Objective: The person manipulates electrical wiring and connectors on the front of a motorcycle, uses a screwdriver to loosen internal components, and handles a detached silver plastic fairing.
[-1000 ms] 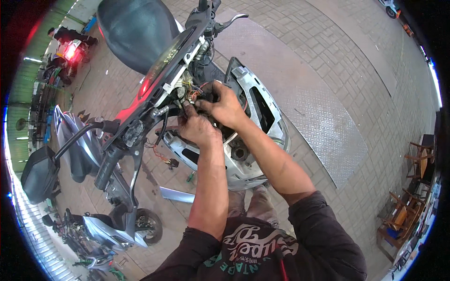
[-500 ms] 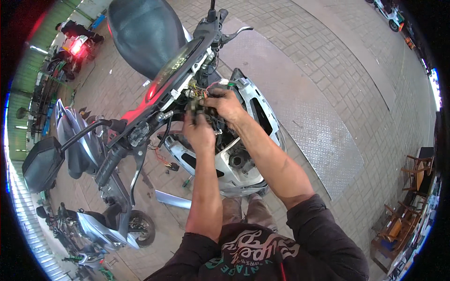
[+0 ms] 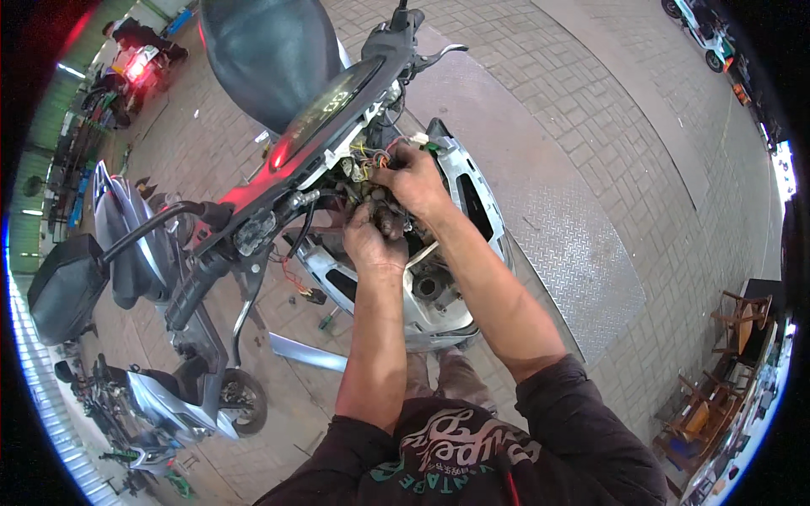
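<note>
A red-and-black scooter's handlebar (image 3: 190, 291) and dash (image 3: 325, 110) stand tilted over an opened front body with a pale frame (image 3: 485, 211). Coloured wires and connectors (image 3: 363, 160) spill from behind the dash. My left hand (image 3: 371, 240) is low among the dark wiring, fingers curled on something hidden by grime and shadow. My right hand (image 3: 418, 185) is just above and right of it, fingers bent into the wire bundle, thumb pointing left; what it grips is too small to make out. A loose connector (image 3: 314, 295) hangs on red wires at the left.
A silver scooter (image 3: 160, 396) stands at left. A person (image 3: 143, 38) bends over a lit scooter at upper left. A diamond-plate steel sheet (image 3: 591, 295) lies on the paving at right, with wooden chairs (image 3: 738, 320) beyond. A silver panel (image 3: 304, 350) lies by my legs.
My left hand has shifted a little down and right, its fingers now curled lower in the wiring. My right hand has moved slightly right, staying at the wire bundle.
</note>
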The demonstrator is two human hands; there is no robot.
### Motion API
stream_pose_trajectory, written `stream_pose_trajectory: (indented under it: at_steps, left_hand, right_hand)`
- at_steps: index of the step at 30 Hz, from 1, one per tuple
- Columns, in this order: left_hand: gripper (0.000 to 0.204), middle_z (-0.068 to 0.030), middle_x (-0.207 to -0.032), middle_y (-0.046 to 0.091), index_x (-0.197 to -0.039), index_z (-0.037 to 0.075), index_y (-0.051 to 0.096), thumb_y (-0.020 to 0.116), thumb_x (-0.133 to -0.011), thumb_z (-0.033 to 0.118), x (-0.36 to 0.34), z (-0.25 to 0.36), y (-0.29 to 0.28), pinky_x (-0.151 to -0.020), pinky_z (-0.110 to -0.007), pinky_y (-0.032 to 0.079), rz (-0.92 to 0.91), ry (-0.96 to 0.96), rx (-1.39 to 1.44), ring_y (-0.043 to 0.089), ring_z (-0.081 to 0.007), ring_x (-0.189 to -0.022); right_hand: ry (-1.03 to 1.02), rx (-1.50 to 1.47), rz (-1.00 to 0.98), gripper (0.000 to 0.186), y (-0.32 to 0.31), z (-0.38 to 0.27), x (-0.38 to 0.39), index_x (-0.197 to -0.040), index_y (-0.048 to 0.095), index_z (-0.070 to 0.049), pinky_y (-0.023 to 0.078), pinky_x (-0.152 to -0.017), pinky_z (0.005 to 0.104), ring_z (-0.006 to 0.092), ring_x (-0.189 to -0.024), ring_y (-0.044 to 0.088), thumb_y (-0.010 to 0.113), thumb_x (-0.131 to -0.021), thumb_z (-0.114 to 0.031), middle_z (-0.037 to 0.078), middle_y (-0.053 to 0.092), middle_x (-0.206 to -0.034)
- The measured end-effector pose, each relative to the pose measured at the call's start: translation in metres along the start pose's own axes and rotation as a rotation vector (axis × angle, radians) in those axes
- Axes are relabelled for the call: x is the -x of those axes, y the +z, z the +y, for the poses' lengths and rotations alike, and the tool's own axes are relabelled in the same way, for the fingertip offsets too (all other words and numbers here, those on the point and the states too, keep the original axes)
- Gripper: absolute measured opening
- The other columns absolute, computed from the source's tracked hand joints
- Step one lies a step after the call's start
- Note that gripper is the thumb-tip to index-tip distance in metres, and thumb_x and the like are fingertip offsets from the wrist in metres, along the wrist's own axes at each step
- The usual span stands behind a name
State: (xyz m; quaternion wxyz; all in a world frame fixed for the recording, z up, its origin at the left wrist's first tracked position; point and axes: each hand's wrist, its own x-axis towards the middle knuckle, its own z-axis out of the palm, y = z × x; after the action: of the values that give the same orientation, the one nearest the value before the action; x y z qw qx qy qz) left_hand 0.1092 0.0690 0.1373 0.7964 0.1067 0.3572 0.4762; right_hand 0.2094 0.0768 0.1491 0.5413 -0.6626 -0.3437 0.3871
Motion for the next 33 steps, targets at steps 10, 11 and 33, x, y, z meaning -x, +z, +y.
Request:
stream_pose_trajectory:
  at_steps: [10, 11, 33]
  left_hand:
    - [0.017, -0.0006, -0.085, 0.060, -0.102, 0.012, 0.055, 0.055, -0.088, 0.021, 0.010, 0.006, -0.004, -0.034, -0.019, 0.027, -0.045, 0.043, 0.026, 0.038, -0.0065, -0.043]
    - [0.017, -0.0005, -0.084, 0.060, -0.102, 0.011, 0.056, 0.055, -0.088, 0.021, 0.009, 0.006, -0.004, -0.034, -0.019, 0.027, -0.020, 0.040, 0.007, 0.038, -0.0065, -0.043]
    - [0.021, -0.0128, -0.092, 0.062, -0.098, -0.007, 0.059, 0.056, -0.087, 0.010, -0.005, -0.004, 0.025, -0.068, -0.030, 0.049, 0.161, 0.553, -0.265, 0.060, -0.0190, -0.079]
  right_hand:
    - [0.290, -0.447, -0.271, 0.024, -0.022, -0.011, -0.002, -0.095, 0.061, 0.002, 0.043, -0.051, 0.0251, 0.0121, -0.063, 0.058, 0.068, -0.078, -0.013, 0.007, 0.061, -0.076]
    - [0.285, -0.522, -0.282, 0.026, -0.023, -0.007, -0.002, -0.097, 0.060, 0.002, 0.044, -0.050, 0.0261, 0.0129, -0.060, 0.058, 0.068, -0.078, -0.013, 0.007, 0.060, -0.075]
    - [0.269, -0.387, -0.217, 0.020, 0.002, 0.001, -0.013, -0.086, 0.064, 0.000, 0.046, -0.058, 0.0345, 0.0185, -0.064, 0.056, 0.070, -0.068, -0.006, 0.010, 0.060, -0.072]
